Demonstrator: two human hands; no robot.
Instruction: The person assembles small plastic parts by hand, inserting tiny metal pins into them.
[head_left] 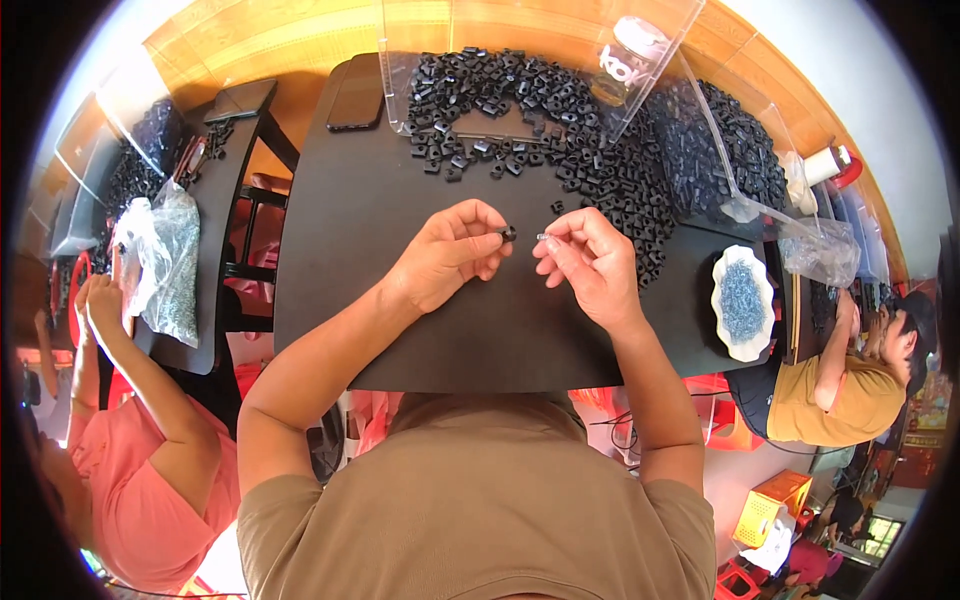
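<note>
My left hand (452, 258) pinches a small black plastic part (508, 233) between thumb and fingertips, above the dark table (440, 350). Facing it across a narrow gap, my right hand (597, 265) grips a tiny clear piece (542, 237) in its fingertips; its exact kind is too small to make out. The part and the piece are apart. Beyond my hands spreads a heap of similar black plastic parts (615, 195). To the right, a white scalloped dish (733, 345) holds many tiny bluish clear pieces (742, 302).
A clear bin (397, 100) lies at the back around part of the heap, near a lidded jar (628, 65). A dark phone (357, 95) rests back left. Another clear bin (715, 150) of black parts stands right. People in pink (150, 490) and mustard (840, 390) sit at either side.
</note>
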